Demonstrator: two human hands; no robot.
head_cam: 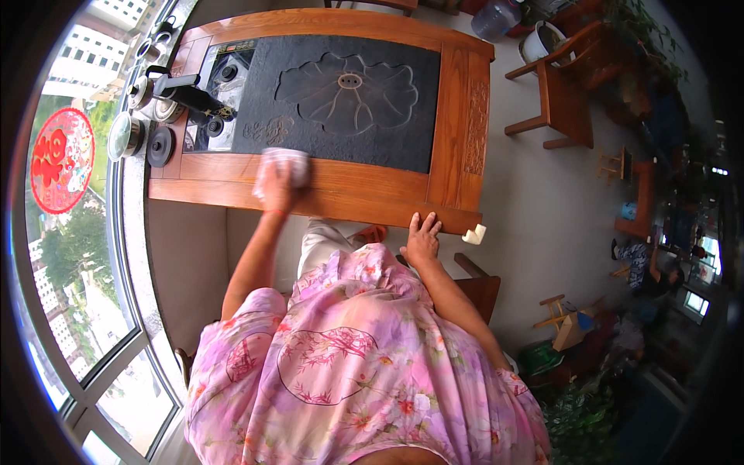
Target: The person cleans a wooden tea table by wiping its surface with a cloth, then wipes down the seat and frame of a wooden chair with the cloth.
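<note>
My left hand presses a pale folded cloth onto the near wooden border of a tea table; both are blurred. Resting on the table's near edge, further right, my right hand has its fingers apart and holds nothing. The table has an inset dark stone tea tray carved with a lotus leaf and a drain in it. At its left end lies a glossy black stove panel, with a black-handled kettle or spout fixture reaching over it.
Pots and a glass-lidded pan stand on the window sill beside a round black lid. A white corner guard sits at the table's near right corner. Wooden chairs, a water bottle and a planter stand beyond. Another person is far right.
</note>
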